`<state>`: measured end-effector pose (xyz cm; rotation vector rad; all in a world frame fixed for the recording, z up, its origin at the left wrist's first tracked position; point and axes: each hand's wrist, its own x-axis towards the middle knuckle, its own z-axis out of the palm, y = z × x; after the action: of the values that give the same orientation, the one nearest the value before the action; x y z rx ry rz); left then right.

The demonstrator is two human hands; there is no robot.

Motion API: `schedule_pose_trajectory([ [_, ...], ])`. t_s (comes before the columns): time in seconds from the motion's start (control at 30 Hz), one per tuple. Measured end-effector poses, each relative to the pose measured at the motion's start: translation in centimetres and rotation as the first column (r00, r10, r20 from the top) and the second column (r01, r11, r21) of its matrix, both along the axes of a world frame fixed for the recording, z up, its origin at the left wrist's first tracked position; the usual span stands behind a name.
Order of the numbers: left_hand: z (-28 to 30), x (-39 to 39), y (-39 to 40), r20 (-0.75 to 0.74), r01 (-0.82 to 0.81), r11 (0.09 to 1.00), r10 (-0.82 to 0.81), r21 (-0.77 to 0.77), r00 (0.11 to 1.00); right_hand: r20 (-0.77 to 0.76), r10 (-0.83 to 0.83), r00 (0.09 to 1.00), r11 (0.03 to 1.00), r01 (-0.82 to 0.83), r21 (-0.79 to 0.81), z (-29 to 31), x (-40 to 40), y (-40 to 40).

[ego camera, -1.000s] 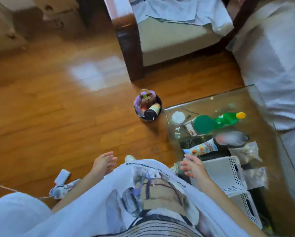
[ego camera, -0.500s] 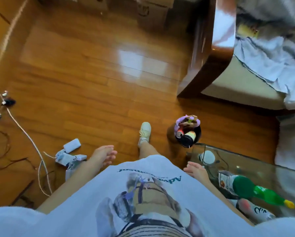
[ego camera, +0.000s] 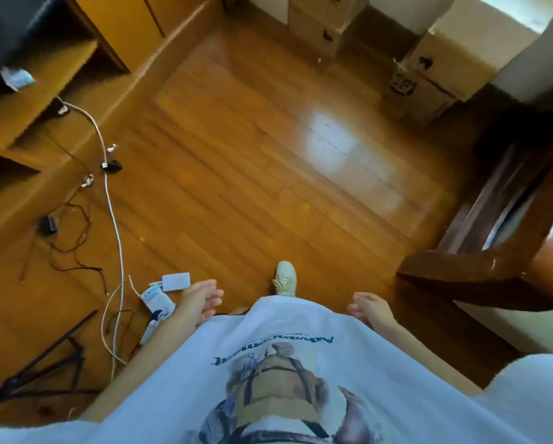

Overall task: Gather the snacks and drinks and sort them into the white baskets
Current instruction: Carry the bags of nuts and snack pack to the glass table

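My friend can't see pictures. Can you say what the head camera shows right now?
A person in a white printed T-shirt stands on a wooden floor, both hands empty: left hand, right hand. Cables trail at left; cardboard boxes sit ahead.

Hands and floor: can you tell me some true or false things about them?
1. Both hands hold nothing. True: the left hand and right hand hang loose.
2. A white cable lies on the floor. True.
3. A white basket stands on the floor. False: no basket is in view.
4. The shoe is black. False: it is cream.
5. Cardboard boxes stand at the far wall. True.
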<state>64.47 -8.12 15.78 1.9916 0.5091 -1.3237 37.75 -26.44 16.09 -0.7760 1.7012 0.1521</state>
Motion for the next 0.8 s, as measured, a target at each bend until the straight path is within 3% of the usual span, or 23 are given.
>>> schedule_pose_trajectory([
  [0.23,-0.5,5.7,0.3,0.024,-0.288,0.955,0.287,0.074,0.957,0.152,0.351,0.924,0.936,-0.341,-0.086,0.7,16.8,-10.5],
  [0.43,-1.7,11.7,0.5,-0.058,-0.449,0.885,0.458,0.12,0.887,0.203,0.484,0.851,0.875,-0.467,-0.129,0.4,28.0,-15.8],
  [0.63,-2.2,22.1,-5.2,-0.083,-0.453,0.891,0.454,0.031,0.887,0.129,0.466,0.875,0.884,-0.456,-0.1,0.2,34.3,-20.0],
  [0.8,0.3,31.0,-13.6,-0.017,-0.36,0.932,0.359,-0.047,0.933,0.088,0.316,0.945,0.948,-0.312,-0.055,-0.4,37.3,-22.8],
])
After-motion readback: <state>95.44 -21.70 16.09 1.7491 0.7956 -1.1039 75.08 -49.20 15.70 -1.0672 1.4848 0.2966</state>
